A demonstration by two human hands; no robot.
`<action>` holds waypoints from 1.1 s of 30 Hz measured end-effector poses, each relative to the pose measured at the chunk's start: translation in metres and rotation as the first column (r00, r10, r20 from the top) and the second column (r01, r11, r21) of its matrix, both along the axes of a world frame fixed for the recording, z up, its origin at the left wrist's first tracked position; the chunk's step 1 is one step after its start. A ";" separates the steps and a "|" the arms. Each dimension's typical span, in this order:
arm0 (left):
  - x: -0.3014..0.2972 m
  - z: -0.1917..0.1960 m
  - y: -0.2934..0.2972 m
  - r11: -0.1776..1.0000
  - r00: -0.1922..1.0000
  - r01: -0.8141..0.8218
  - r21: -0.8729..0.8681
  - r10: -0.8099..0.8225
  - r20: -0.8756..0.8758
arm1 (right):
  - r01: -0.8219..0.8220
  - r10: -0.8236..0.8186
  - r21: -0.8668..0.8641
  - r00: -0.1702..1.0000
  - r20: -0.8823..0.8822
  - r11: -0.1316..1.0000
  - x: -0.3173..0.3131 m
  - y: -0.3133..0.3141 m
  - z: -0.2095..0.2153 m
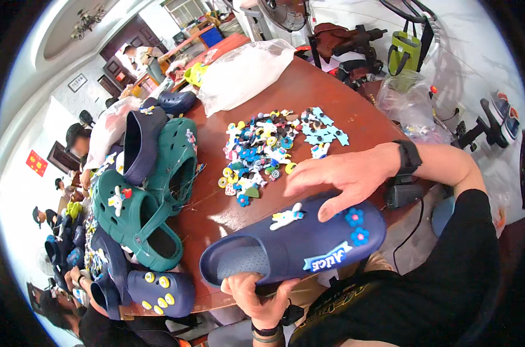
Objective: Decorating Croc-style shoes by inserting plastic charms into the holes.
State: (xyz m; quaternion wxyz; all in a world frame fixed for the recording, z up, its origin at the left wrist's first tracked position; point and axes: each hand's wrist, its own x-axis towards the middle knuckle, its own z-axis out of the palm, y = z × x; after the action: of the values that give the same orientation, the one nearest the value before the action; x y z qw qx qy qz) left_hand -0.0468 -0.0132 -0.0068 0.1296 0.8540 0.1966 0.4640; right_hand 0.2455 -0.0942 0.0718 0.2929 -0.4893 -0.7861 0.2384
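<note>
A navy clog lies sideways close to my body, with its heel opening to the left. Blue flower charms, a white unicorn-like charm and a light-blue banner charm sit on its upper. My left hand grips the clog at the heel opening, fingers inside and thumb outside. Over the toe part hovers my right hand, its fingers stretched out and seemingly holding nothing. Whether its thumb touches the clog, I cannot tell. Just beyond its fingertips is a heap of small colourful shoe charms.
Green clogs and other navy clogs crowd the left of the red-brown table. A clear plastic bag lies at the far side. Light-blue charms form a smaller group. Other people work along the left.
</note>
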 end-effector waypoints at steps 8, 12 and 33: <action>-0.003 0.000 0.006 0.988 0.989 0.147 -0.037 -0.148 -0.024 | -0.215 0.209 -0.062 0.973 -0.093 0.975 -0.014 0.025 -0.014; -0.001 -0.001 0.005 0.989 0.989 0.137 -0.063 -0.140 -0.039 | -0.178 0.186 0.066 0.969 -0.164 0.982 -0.016 0.024 -0.022; 0.004 -0.018 0.004 0.978 0.986 -0.097 -0.187 0.120 0.115 | 0.244 -0.257 0.331 0.966 -0.004 0.912 0.020 0.033 -0.040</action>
State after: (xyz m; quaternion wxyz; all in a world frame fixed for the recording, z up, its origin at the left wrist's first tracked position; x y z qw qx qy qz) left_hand -0.0429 -0.0088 -0.0246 0.1930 0.7959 0.2756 0.5033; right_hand 0.2657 -0.0611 0.0321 0.3829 -0.5349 -0.7511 0.0549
